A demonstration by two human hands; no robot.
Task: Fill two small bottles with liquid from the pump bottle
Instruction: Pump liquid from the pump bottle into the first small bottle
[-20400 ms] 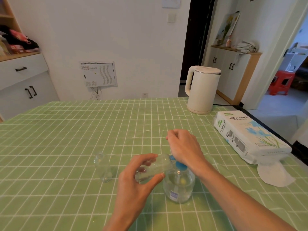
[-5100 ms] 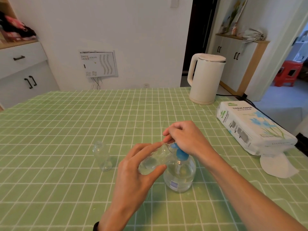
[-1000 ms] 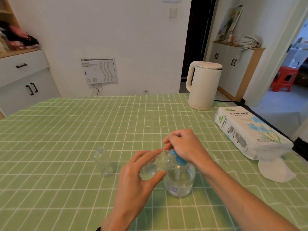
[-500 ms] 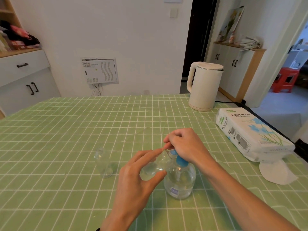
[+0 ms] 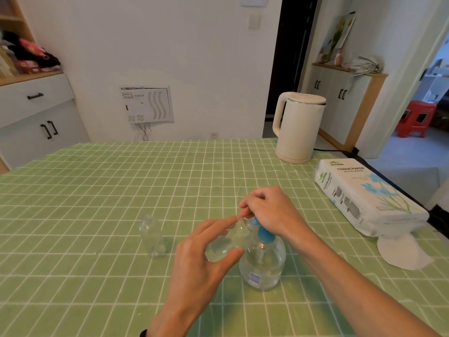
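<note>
A clear round pump bottle point(image 5: 263, 266) with a blue pump head stands on the green checked tablecloth, partly filled with clear liquid. My right hand point(image 5: 272, 211) rests on top of the pump head, fingers curled over it. My left hand point(image 5: 201, 254) holds a small clear bottle point(image 5: 228, 240) tilted on its side, its mouth up against the pump's nozzle under my right fingers. A second small clear bottle point(image 5: 151, 237) stands upright and uncapped on the cloth, to the left of my hands.
A white electric kettle point(image 5: 297, 127) stands at the table's far right. A pack of tissue paper point(image 5: 364, 198) lies along the right edge with a loose white tissue point(image 5: 401, 252) in front of it. Cabinets stand at both sides of the room.
Hands and bottles keep nearly the same pose over the last second. The camera view has shifted slightly.
</note>
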